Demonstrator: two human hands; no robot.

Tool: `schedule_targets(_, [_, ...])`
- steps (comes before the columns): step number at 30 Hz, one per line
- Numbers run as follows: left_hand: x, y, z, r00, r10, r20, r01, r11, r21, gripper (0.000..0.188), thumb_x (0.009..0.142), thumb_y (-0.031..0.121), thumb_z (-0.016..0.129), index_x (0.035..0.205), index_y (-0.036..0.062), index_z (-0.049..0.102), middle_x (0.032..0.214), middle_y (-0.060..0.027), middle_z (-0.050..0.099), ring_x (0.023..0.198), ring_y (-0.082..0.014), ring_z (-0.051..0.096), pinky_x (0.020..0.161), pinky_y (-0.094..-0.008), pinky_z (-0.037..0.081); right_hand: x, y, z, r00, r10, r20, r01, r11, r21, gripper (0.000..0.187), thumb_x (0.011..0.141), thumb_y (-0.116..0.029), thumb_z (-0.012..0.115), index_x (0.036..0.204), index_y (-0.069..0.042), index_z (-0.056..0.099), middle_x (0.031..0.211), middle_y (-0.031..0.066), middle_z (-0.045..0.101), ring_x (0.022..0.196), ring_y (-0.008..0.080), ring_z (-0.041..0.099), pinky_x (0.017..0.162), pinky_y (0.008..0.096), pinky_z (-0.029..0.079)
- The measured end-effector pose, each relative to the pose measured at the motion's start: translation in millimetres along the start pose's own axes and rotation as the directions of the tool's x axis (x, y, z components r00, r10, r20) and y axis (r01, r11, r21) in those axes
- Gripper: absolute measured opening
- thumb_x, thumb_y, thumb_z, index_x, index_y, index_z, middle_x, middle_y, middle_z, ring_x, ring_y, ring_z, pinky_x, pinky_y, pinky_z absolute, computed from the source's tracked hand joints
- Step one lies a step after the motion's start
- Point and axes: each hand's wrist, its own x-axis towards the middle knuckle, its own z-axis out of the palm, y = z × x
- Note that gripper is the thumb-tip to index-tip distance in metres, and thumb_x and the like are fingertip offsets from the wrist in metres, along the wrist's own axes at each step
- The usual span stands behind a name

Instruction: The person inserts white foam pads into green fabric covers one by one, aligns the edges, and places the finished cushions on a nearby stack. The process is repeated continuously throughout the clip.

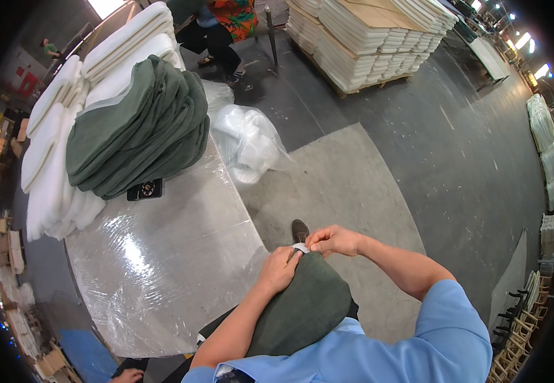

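Note:
A dark green fabric cushion cover (309,300) lies against my body, its narrow end raised between both hands. My left hand (280,269) is closed on the left edge of that end, thumb toward the opening. From the right, my right hand (334,241) pinches the cover's edge, next to a small white piece (300,247) showing at the opening. Whether that white piece is padding or lining I cannot tell. On the table to the left, more green covers (140,131) are heaped over white padding.
A plastic-wrapped table (181,255) stands at my left, with a dark phone-like object (145,190) by the heap. White padding stacks (50,159) line its far left. Beyond are a clear plastic bag (248,143), a pallet of white sheets (360,48) and a seated person (216,38). Another person's hand (127,375) shows lower left.

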Motion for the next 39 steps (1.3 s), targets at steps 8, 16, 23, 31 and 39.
schedule_targets(8, [8,9,4,0.998,0.035,-0.049,-0.034,0.999,0.021,0.035,0.105,0.031,0.058,0.096,-0.001,0.068,0.095,-0.0256,0.068,0.092,-0.0456,0.065,0.08,-0.0545,0.049,5,19,16,0.957,-0.186,-0.222,0.132,0.962,-0.24,0.012,0.105,-0.011,0.066,0.098,-0.001,0.066,0.118,0.0082,0.071,0.106,0.0157,0.063,0.095,0.0325,0.051])
schedule_targets(16, [22,-2,19,0.992,-0.063,-0.106,0.069,0.996,0.052,0.034,0.104,0.026,0.059,0.085,-0.002,0.062,0.085,-0.0264,0.067,0.083,-0.0482,0.065,0.074,-0.0568,0.048,44,73,5,0.959,0.186,-0.215,-0.112,0.942,0.316,0.014,0.106,-0.016,0.066,0.099,-0.004,0.066,0.091,0.0021,0.068,0.078,0.0106,0.062,0.07,0.0297,0.053])
schedule_targets(23, [27,-7,24,0.982,-0.136,-0.129,0.146,0.986,0.075,0.038,0.104,0.027,0.06,0.08,-0.0026,0.06,0.083,-0.029,0.067,0.081,-0.0502,0.066,0.072,-0.0576,0.049,42,77,16,0.943,0.232,-0.24,-0.086,0.864,0.496,0.017,0.105,-0.02,0.068,0.1,-0.003,0.067,0.092,0.0039,0.07,0.08,0.011,0.066,0.072,0.03,0.056])
schedule_targets(31, [42,12,12,0.991,-0.061,-0.118,0.064,0.998,0.024,0.04,0.103,0.032,0.062,0.082,-0.0014,0.062,0.083,-0.0283,0.067,0.082,-0.0488,0.066,0.074,-0.0567,0.049,13,47,21,0.926,-0.026,-0.377,0.208,0.867,0.452,0.017,0.108,-0.019,0.065,0.102,-0.003,0.066,0.11,0.0064,0.073,0.095,0.0119,0.069,0.087,0.0306,0.059])
schedule_targets(39, [52,-5,17,0.986,-0.134,-0.1,0.13,0.99,-0.044,0.044,0.103,0.035,0.062,0.083,-0.0035,0.061,0.086,-0.0258,0.067,0.084,-0.0469,0.065,0.077,-0.055,0.049,46,72,7,0.93,-0.027,-0.366,0.152,0.935,0.319,0.017,0.108,-0.02,0.064,0.099,-0.006,0.064,0.094,-0.0001,0.068,0.083,0.0085,0.062,0.074,0.0291,0.054])
